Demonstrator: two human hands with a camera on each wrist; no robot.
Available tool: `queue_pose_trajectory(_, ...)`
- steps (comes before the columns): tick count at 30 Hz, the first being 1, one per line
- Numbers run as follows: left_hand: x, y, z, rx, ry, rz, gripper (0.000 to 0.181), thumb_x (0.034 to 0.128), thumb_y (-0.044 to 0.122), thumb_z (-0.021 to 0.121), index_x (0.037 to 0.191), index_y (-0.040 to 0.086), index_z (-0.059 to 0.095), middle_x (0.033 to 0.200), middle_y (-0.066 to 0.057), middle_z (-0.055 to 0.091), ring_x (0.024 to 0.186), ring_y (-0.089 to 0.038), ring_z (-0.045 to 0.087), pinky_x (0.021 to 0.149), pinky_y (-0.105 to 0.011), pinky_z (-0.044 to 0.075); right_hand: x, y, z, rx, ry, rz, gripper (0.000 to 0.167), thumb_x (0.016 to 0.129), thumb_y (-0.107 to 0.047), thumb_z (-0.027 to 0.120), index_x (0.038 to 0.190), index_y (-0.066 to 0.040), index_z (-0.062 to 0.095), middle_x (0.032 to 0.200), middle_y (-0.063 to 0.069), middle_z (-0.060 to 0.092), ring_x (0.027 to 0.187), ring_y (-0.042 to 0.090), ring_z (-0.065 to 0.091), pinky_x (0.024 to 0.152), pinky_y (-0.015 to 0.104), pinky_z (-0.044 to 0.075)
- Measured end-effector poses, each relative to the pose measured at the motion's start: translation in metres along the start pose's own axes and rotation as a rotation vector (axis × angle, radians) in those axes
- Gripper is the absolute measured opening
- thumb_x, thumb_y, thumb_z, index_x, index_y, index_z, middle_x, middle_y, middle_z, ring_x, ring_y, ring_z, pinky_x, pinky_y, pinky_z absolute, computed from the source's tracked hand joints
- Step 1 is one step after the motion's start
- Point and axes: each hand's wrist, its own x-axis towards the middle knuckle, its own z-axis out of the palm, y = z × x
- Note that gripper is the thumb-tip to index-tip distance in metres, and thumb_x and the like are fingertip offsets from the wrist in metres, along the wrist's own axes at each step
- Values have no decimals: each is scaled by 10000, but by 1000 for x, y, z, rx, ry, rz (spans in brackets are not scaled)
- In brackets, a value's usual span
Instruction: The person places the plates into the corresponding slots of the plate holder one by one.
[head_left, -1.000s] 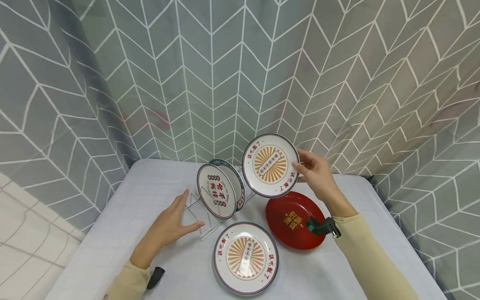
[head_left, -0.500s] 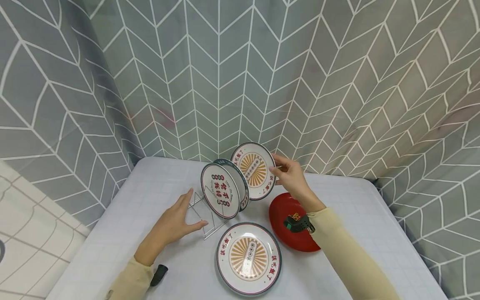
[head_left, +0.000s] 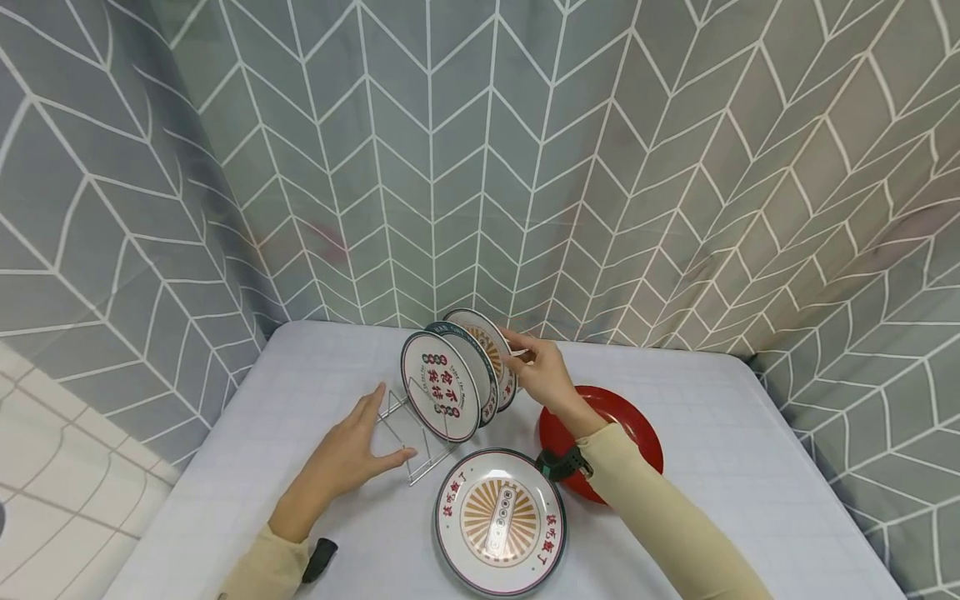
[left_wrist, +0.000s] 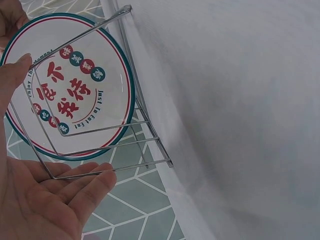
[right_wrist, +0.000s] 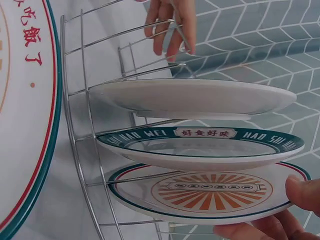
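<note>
My right hand pinches the right edge of a white plate with an orange sunburst, thumb on its face and fingers beneath. That plate stands in the wire plate rack, its lower edge between the wires. Beside it in the rack stand a green-rimmed plate and a white plate with red lettering, both leaning. My left hand is spread at the rack's left end, thumb and fingers fairly straight; the fingers seem to touch its end wires in the left wrist view.
Another sunburst plate lies face up on the white-covered table, in front of the rack. To the right is a red plate, partly under my right forearm. A grey patterned curtain hangs behind the table.
My right hand has carried the sunburst plate leftward and down, from above the red plate into the rack behind the green-rimmed plate. My left hand has stayed by the rack's end.
</note>
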Motion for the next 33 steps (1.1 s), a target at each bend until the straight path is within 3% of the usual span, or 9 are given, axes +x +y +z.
queue_pose_trajectory(7, 2, 0, 2, 8, 3, 15, 1145, 759, 647, 722, 1541, -10, 203, 1499, -263, 391, 1285, -458, 499, 1024, -575, 459, 1, 7, 2, 24, 1, 56, 460, 928, -37, 640, 1377, -115, 578, 1148, 197, 623, 895, 324, 657, 605, 343, 604)
queue_pose_trajectory(15, 3, 0, 1, 16, 16, 28, 1145, 762, 644, 722, 1539, -16, 202, 1490, -276, 395, 1268, -467, 508, 1014, -573, 467, 0, 10, -2, 62, -41, 52, 460, 939, -68, 639, 1391, -90, 558, 1147, 219, 599, 914, 325, 635, 700, 421, 621)
queue_pose_trajectory(21, 0, 0, 0, 12, 6, 28, 1145, 766, 660, 707, 1540, -15, 199, 1489, -272, 398, 1280, -462, 500, 1018, -573, 464, -22, 11, -15, 113, 13, 61, 430, 951, -132, 644, 1371, -77, 572, 1179, 231, 615, 998, 369, 643, 737, 390, 620)
queue_pose_trajectory(27, 0, -1, 0, 22, 25, 38, 1139, 767, 652, 712, 1538, -16, 205, 1482, -281, 402, 1266, -468, 509, 1009, -572, 471, -44, 14, -30, 143, 17, 86, 440, 950, -138, 647, 1375, -64, 563, 1190, 257, 608, 903, 187, 655, 737, 402, 618)
queue_pose_trajectory(33, 1, -3, 1, 19, 14, 25, 1147, 765, 677, 695, 1539, -15, 207, 1483, -278, 403, 1261, -473, 513, 1010, -581, 466, -53, 12, -33, 154, 9, 82, 449, 946, -130, 649, 1380, -68, 556, 1213, 273, 604, 863, 150, 650, 720, 394, 620)
